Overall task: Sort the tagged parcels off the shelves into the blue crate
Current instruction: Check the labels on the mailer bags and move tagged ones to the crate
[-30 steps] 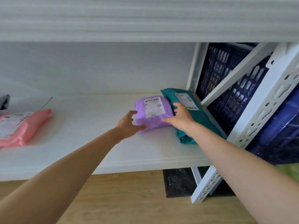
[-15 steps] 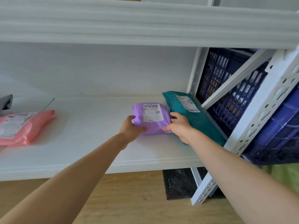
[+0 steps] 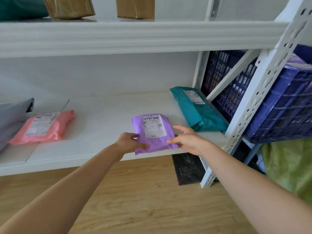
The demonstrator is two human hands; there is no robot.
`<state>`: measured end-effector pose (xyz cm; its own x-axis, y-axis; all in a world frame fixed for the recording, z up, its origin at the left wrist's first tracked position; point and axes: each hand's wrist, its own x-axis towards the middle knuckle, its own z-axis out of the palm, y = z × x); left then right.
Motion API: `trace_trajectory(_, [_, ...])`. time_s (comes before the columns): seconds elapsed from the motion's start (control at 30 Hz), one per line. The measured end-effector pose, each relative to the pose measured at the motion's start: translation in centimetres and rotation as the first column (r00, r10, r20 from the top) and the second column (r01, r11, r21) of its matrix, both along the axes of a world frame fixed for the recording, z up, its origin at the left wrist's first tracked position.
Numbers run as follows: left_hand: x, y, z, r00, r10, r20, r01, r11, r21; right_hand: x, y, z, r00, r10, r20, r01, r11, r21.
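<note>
Hands clamp the purple parcel (image 3: 157,142) from both sides. The left hand (image 3: 129,143) grips its near-left corner with the thumb on top. The right hand (image 3: 189,141) pinches the near-right edge, thumb laid over the wrapping and the other fingers spread loosely beside it. The parcel faces label up, its near edge overhanging the front lip of the white shelf (image 3: 101,119); whether its far end rests on the board I cannot tell.

At two o'clock from it, apart, a teal parcel (image 3: 197,114) lies against the end of the shelf. At nine o'clock, well apart, lies a pink parcel (image 3: 50,129), with a grey parcel (image 3: 11,115) just beyond. The blue crate (image 3: 283,105) sits at three o'clock, behind the perforated white upright (image 3: 263,81). At twelve o'clock, on the board above, stand two brown boxes (image 3: 67,7). Down at six o'clock is wooden floor (image 3: 143,200), with a dark mat (image 3: 187,168) at the rack's foot.
</note>
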<state>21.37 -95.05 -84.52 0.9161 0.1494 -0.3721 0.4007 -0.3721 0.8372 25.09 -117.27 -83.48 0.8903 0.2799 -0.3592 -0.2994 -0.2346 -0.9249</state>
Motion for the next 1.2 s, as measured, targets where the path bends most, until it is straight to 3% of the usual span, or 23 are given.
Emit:
trace_trajectory(0.17, [-3.2, 0.2, 0.4, 0.999, 0.031, 0.021, -0.029, 0.997, -0.077, -3.7, 0.3, 0.0, 1.0, -0.017, 0.017, 0.016, 1.0, 0.026])
trace_trajectory(0.47, [-6.6, 0.5, 2.3, 0.988, 0.045, 0.147, -0.034, 0.996, -0.077, -8.0, 1.3, -0.2, 0.983, -0.129, 0.132, 0.107, 0.98, 0.168])
trace_trajectory(0.73, [-9.1, 1.0, 4.7, 0.947, 0.014, 0.321, -0.002, 0.999, -0.036, -10.2, 1.4, 2.8, 0.96, -0.1, 0.26, 0.066, 0.988, 0.136])
trace_trajectory(1.2, [-11.7, 7.1, 6.8, 0.917, 0.065, 0.393, -0.038, 0.996, -0.075, -12.1, 7.3, 6.5, 0.932, -0.007, 0.363, -0.02, 0.997, 0.071])
